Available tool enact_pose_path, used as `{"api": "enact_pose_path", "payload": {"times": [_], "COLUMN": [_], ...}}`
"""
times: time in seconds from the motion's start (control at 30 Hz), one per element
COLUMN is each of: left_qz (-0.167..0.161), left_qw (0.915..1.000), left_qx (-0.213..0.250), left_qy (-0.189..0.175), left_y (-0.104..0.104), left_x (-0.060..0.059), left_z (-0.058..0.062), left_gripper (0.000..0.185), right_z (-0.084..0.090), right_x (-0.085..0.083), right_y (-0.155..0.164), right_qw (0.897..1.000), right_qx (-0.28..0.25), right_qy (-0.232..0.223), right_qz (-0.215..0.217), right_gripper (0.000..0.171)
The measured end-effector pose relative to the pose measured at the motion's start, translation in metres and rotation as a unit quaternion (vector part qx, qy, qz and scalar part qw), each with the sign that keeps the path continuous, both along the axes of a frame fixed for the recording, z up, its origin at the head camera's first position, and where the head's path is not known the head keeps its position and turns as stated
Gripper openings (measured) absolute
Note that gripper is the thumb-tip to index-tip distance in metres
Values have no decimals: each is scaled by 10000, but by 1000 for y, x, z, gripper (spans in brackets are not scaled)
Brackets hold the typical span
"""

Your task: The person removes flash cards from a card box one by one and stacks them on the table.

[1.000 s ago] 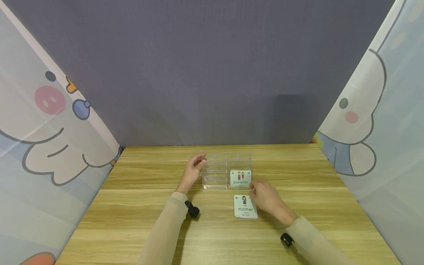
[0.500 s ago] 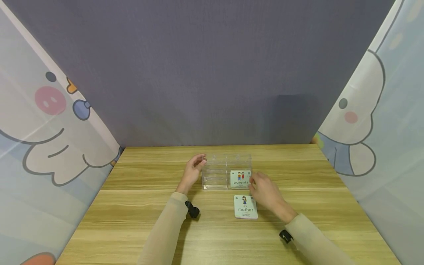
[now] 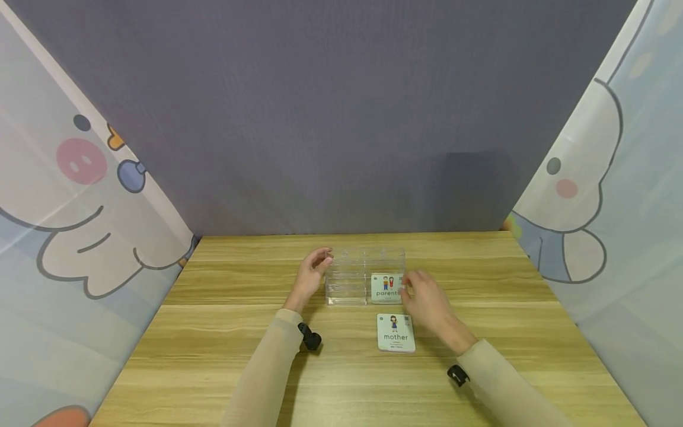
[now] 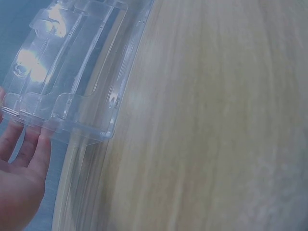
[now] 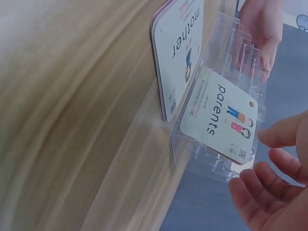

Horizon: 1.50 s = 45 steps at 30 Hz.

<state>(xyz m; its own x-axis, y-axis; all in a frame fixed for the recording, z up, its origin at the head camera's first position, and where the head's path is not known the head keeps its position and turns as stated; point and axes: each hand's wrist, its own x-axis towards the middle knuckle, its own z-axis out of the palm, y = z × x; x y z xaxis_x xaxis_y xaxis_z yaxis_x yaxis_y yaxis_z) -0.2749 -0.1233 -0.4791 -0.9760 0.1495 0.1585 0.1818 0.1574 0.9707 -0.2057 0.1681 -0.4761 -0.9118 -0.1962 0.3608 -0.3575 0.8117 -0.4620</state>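
A clear plastic card holder point(image 3: 365, 277) is standing on the wooden tabletop point(image 3: 224, 332). The left hand point(image 3: 312, 274) is resting straight fingers against the holder's left end, its grip released. The right hand point(image 3: 427, 299) is hovering just beside the "parents" card point(image 3: 386, 287) in the front right slot, fingers loose, grasping nothing. A "mother" card stack point(image 3: 395, 333) is lying nearer the person.

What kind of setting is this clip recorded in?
Probably a small tabletop recording booth: a wooden table closed in by a grey backdrop and cartoon-print curtains. On it stand a clear card holder and word cards like a child's learning set.
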Motion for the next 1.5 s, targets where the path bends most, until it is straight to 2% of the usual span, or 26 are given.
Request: {"api": "enact_pose_path", "payload": {"times": [0.57,0.8,1.37,1.5], "left_qz": [6,263,332,328], "left_qw": [10000,9994,9994,9993], "left_qx": [-28,141,133,166], "left_qy": [92,177,-4,-27], "left_y": [2,1,1,1], "left_x": [-1,-23,-21,-22], "left_z": [-1,-37,-35,-36], "left_gripper": [33,31,31,31], "right_z": [1,1,-2,-4], "right_x": [-9,-12,-19,-21], "right_y": [5,2,-1,-2], "right_qw": [9996,10000,9998,9995], "right_qx": [106,-49,-173,-294], "right_qy": [250,37,125,15], "right_qz": [64,50,-35,-59], "right_gripper": [21,25,25,26]}}
